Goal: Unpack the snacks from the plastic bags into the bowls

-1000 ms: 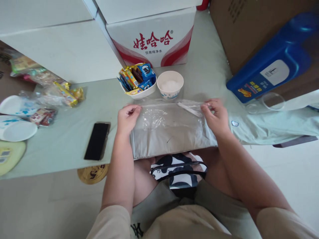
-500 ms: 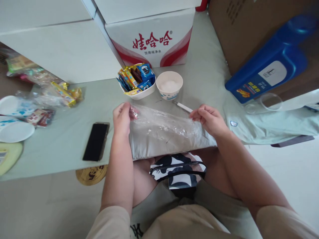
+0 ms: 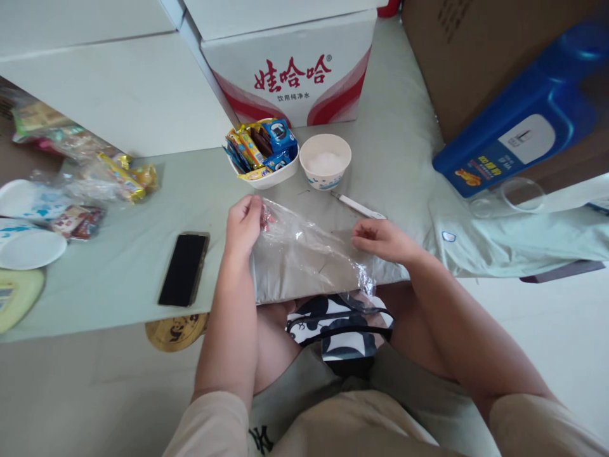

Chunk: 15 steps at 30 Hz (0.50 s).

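My left hand [image 3: 243, 227] is closed, pinching the upper left corner of a clear plastic bag [image 3: 297, 238] with a small pink-red patch near the fingers. The bag slants down to the right, and its crumpled lower end hangs over the table edge above my lap. My right hand [image 3: 383, 241] is apart from the bag, its fingers curled in and nothing visible between them. Just beyond it on the table lies a white utility knife [image 3: 359, 206]. Past the bag stand a paper bowl [image 3: 325, 174] with white contents and a white container [image 3: 273, 181] of wrapped snacks.
A phone [image 3: 184, 270] lies left of my left forearm. Further left are snack wrappers [image 3: 126, 181] and paper bowls [image 3: 31, 247]. A white-and-red carton [image 3: 292, 82] stands behind. To the right are a big blue bottle [image 3: 518, 120] and a clear plastic cup [image 3: 522, 195].
My right hand has let go of the bag and moved slightly down and left. The bag's right end has dropped over the table edge. My left hand has shifted a little right.
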Available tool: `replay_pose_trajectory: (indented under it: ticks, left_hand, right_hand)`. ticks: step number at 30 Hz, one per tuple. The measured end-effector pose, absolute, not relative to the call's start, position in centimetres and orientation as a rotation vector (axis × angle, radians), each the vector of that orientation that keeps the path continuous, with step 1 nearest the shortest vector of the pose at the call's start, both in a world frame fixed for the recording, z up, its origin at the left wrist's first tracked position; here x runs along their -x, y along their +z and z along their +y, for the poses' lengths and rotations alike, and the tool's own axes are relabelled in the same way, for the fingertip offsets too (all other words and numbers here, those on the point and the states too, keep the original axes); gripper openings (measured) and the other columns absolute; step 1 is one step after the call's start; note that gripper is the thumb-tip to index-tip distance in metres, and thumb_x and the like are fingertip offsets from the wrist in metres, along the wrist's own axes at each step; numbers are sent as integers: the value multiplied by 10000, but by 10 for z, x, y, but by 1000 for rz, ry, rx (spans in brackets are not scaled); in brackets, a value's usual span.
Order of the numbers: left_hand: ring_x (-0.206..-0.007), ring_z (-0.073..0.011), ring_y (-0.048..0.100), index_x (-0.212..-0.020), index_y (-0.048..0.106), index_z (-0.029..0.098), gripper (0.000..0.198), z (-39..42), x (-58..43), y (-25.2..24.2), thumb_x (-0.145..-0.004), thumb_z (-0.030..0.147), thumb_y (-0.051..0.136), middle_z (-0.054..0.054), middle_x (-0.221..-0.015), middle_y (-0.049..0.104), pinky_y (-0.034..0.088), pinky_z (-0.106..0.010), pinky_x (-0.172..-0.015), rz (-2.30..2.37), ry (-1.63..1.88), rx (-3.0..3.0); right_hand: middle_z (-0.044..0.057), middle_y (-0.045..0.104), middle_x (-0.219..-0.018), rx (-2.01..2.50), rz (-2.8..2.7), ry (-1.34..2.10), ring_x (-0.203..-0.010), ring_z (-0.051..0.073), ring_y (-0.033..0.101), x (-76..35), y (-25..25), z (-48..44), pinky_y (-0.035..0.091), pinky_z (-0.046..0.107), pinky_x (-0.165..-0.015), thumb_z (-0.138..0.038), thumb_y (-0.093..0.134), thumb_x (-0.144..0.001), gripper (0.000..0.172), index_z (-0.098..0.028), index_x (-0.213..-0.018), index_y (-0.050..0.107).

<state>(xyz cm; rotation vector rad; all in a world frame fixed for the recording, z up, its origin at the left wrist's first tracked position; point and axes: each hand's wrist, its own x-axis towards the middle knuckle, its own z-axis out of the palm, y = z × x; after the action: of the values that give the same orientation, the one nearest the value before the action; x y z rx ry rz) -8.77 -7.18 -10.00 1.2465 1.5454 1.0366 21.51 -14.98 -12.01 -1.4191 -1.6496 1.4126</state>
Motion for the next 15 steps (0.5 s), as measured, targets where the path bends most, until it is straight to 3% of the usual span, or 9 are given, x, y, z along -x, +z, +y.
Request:
replay_pose_trajectory:
  ticks: [3, 5, 7, 9, 12, 15]
  left_hand:
    - [-404, -88, 474, -688, 533, 210, 354, -71, 92, -104, -1020, 332, 533, 34, -512, 568, 369, -204, -437, 1524, 1092, -1304]
    - [-410, -92, 474, -691, 528, 213, 356, -70, 92, -107, -1026, 331, 514, 34, -513, 562, 376, -209, -443, 1514, 1093, -1326]
    - [-418, -100, 484, -699, 527, 216, 354, -70, 90, -109, -1030, 337, 500, 34, -517, 561, 386, -219, -451, 1500, 1063, -1349]
    - [-435, -110, 505, -707, 527, 220, 358, -70, 90, -112, -1034, 361, 494, 34, -520, 563, 407, -229, -473, 1497, 1030, -1398]
    - [-502, -119, 554, -687, 519, 220, 392, -70, 94, -116, -1032, 405, 511, 27, -530, 573, 433, -235, -541, 1540, 1042, -1563]
    - [-518, -123, 562, -679, 503, 220, 433, -69, 101, -119, -1032, 473, 513, 33, -515, 529, 414, -243, -547, 1565, 1056, -1680]
  right_hand:
    - [56, 670, -875, 1428, -1679, 1289, -776, 172, 597, -215, -121, -150, 483, 316, -703, -515, 636, -868, 348, -183, -974, 646]
    - [98, 707, -1036, 1442, -1723, 1232, -842, 194, 618, -210, -121, -151, 501, 338, -752, -544, 685, -834, 517, -177, -1194, 634]
    - [98, 731, -1041, 1465, -1829, 1242, -781, 181, 596, -200, -120, -152, 484, 337, -743, -540, 735, -805, 631, -174, -1302, 606]
    - [60, 731, -914, 1468, -1906, 1263, -701, 154, 557, -191, -118, -153, 451, 314, -710, -480, 723, -823, 505, -174, -1220, 654]
    - [-1, 620, -682, 1512, -1867, 1204, -630, 132, 507, -183, -115, -153, 390, 285, -650, -387, 633, -859, 220, -181, -912, 688]
    - [-16, 540, -623, 1570, -1706, 1062, -610, 128, 475, -185, -111, -152, 363, 282, -621, -396, 580, -861, 227, -187, -803, 646]
